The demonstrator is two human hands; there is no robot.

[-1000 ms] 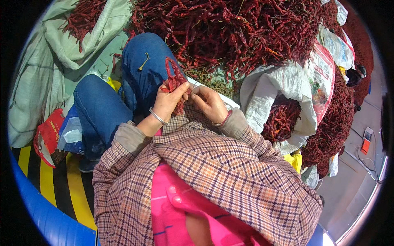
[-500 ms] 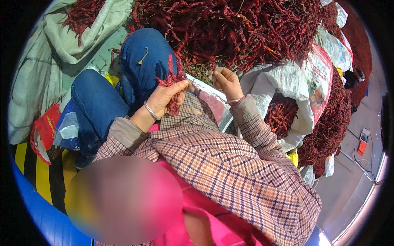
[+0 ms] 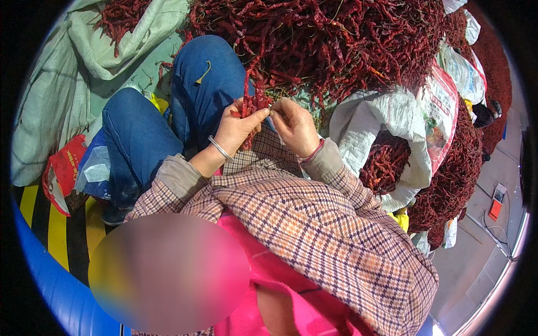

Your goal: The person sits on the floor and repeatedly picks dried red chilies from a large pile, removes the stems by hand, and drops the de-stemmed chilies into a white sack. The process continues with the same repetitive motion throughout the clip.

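A small bunch of dried red chillies [image 3: 255, 105] is clasped in my left hand [image 3: 231, 133], its pods sticking out above and below the fingers. My right hand [image 3: 298, 127] is closed in a pinch right at my left thumb tip, against the side of the bunch. Whatever lies between the right fingertips is too small to make out. Beyond both hands spreads a big heap of dried red chillies [image 3: 336, 45]. A loose pale stem [image 3: 204, 73] rests on my blue-trousered knee.
To the right stands an open white woven sack [image 3: 412, 112] with chillies inside, and more chilli heaps [image 3: 448, 179] behind it. A pale sack [image 3: 50, 112] is at the left, near a red bag [image 3: 64, 168]. A red-and-white device [image 3: 496, 203] with a cable lies far right.
My right hand has moved left from beside the heap to meet my left hand at the bunch. My left hand has shifted slightly right, still holding the chillies.
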